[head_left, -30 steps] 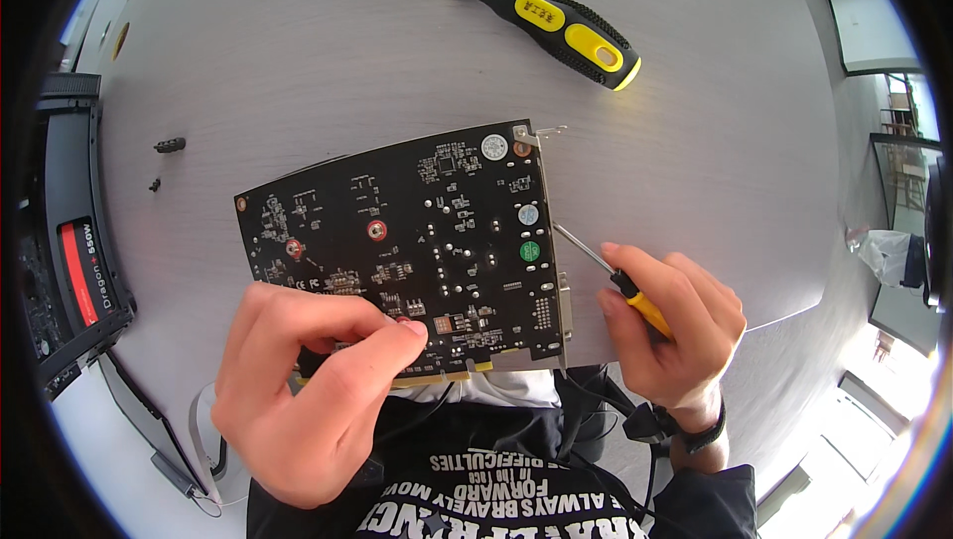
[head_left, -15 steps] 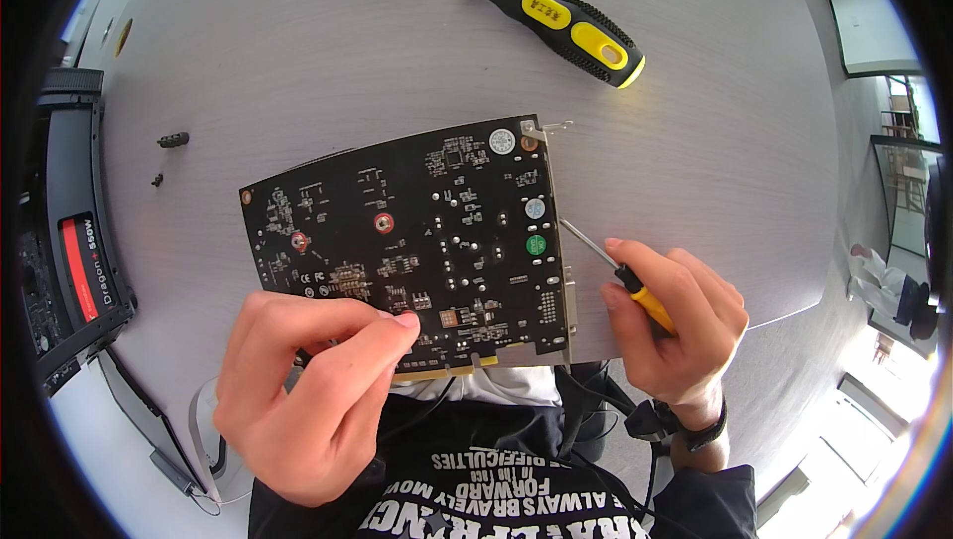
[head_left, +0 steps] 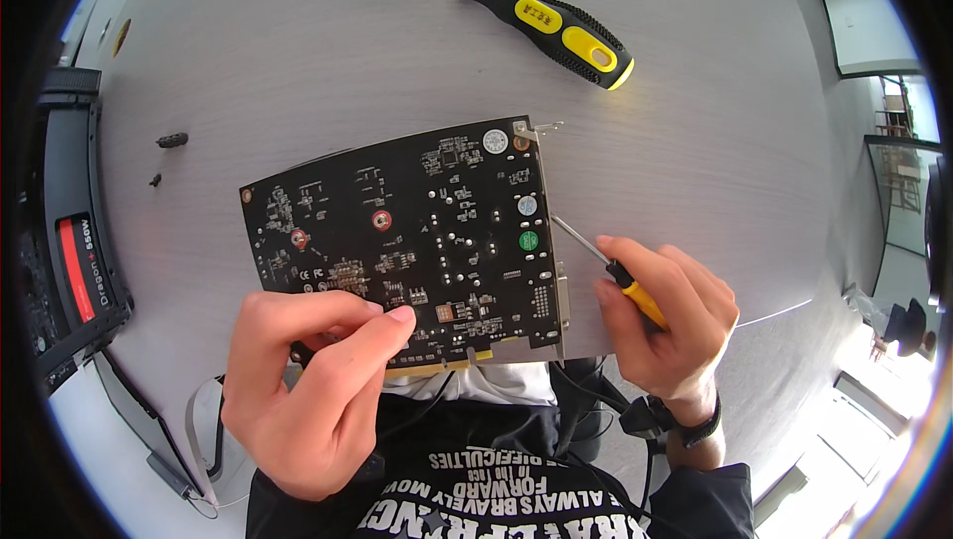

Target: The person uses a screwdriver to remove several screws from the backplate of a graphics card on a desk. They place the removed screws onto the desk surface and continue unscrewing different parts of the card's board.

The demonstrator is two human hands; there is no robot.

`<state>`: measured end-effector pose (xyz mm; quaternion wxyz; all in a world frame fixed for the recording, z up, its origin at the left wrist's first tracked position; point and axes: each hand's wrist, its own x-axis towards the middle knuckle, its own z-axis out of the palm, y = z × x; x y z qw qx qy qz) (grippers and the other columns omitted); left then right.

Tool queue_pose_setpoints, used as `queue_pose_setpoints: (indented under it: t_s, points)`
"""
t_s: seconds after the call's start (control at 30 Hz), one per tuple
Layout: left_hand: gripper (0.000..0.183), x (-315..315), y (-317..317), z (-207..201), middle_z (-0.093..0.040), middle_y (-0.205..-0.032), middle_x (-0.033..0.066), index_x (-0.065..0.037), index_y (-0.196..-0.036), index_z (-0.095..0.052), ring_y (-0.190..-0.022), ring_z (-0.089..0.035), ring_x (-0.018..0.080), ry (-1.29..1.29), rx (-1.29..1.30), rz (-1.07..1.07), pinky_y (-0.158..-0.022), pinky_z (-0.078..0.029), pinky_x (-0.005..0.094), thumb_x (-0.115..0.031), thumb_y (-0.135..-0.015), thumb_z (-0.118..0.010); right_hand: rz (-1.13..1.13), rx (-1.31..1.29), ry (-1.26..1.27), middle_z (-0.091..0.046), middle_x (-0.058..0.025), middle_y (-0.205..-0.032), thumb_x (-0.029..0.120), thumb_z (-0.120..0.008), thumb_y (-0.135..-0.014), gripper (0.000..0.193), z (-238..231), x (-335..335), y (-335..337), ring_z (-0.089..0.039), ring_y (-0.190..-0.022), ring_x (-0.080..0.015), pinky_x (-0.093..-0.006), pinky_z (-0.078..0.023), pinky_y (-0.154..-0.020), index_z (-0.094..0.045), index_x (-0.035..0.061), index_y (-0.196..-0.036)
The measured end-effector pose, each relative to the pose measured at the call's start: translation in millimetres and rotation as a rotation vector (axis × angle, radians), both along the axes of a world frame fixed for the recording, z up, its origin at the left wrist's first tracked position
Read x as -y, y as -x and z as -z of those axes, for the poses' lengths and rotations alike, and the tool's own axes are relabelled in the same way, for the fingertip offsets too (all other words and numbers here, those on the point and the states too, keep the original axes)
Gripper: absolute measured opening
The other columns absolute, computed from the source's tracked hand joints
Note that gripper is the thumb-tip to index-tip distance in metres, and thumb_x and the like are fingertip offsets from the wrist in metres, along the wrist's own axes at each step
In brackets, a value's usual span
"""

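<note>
A black circuit board (head_left: 417,241) with small components and round stickers lies flat on the grey table (head_left: 298,53), its metal bracket at the right edge. My left hand (head_left: 308,380) grips the board's near left edge, thumb and fingers pinching it. My right hand (head_left: 665,321) holds a small yellow-handled screwdriver (head_left: 620,276), whose thin shaft points up-left, the tip touching the board's right bracket edge near a green sticker.
A large black-and-yellow screwdriver (head_left: 541,18) lies at the table's far side. Two small dark screws (head_left: 171,140) sit at the left. A black computer case with a red-labelled unit (head_left: 79,271) stands left of the table. Cables (head_left: 179,440) hang near my lap.
The board has shifted slightly toward me and to the right under my left hand. My right hand with the small screwdriver stays at the bracket edge.
</note>
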<state>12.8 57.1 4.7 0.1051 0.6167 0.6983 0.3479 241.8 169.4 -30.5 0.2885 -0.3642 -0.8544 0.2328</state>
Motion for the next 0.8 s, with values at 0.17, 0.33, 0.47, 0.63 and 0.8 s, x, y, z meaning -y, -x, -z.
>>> queue_pose_setpoints:
  t_s: [0.17, 0.33, 0.47, 0.63, 0.8]
  points:
    - [0.034, -0.9, 2.2, -0.5, -0.067, -0.089, 0.0057, -0.006, -0.096, -0.078, -0.072, -0.057, 0.0182, -0.049, -0.022, 0.013, -0.055, -0.043, 0.0270, 0.015, -0.069, -0.075, 0.010, 0.006, 0.005, -0.056, -0.0056, -0.066, -0.002, -0.081, -0.076, 0.032, -2.0, 2.3, 3.0, -0.051, -0.052, -0.0205, -0.0319, -0.040, -0.047, -0.073, 0.0018, -0.106]
    - [0.033, -4.0, 2.8, 3.5, -0.067, -0.088, 0.0053, -0.005, -0.097, -0.076, -0.072, -0.057, 0.0201, -0.085, -0.012, 0.027, -0.056, -0.043, 0.0290, 0.013, -0.070, -0.076, 0.053, -0.006, 0.011, -0.056, -0.0064, -0.066, -0.003, -0.080, -0.077, 0.032, 0.0, 4.5, 3.5, -0.051, -0.053, -0.0221, -0.0320, -0.042, -0.050, -0.074, 0.0030, -0.108]
    - [0.027, -3.0, 1.5, -0.3, -0.066, -0.087, 0.0076, -0.004, -0.097, -0.076, -0.076, -0.062, 0.0208, -0.056, 0.039, 0.000, -0.063, -0.048, 0.0299, 0.014, -0.078, -0.074, 0.082, -0.029, 0.002, -0.057, -0.0080, -0.067, -0.001, -0.081, -0.079, 0.031, 4.5, 7.1, 4.6, -0.051, -0.054, -0.0223, -0.0306, -0.043, -0.052, -0.073, 0.0021, -0.109]
    - [0.029, 6.4, 9.8, -6.5, -0.068, -0.107, 0.0088, -0.006, -0.104, -0.076, -0.088, -0.063, 0.0224, -0.031, 0.081, 0.067, -0.071, -0.051, 0.0324, 0.005, -0.078, -0.079, 0.137, -0.028, 0.223, -0.060, -0.0048, -0.075, -0.004, -0.064, -0.091, 0.034, -12.5, 8.4, 0.2, -0.049, -0.059, -0.0104, -0.0242, -0.041, -0.056, -0.065, 0.0012, -0.125]
    - [0.050, 12.8, 28.4, 1.0, -0.060, -0.136, 0.0155, -0.010, -0.122, -0.072, -0.121, -0.056, 0.0355, -0.076, -0.063, 0.113, -0.094, -0.049, 0.0454, -0.036, -0.081, -0.086, 0.075, -0.393, 0.398, -0.059, -0.0068, -0.094, 0.001, -0.050, -0.101, 0.042, 0.4, 7.6, -7.4, -0.047, -0.070, -0.0078, -0.0213, -0.039, -0.065, -0.042, 0.0030, -0.142]
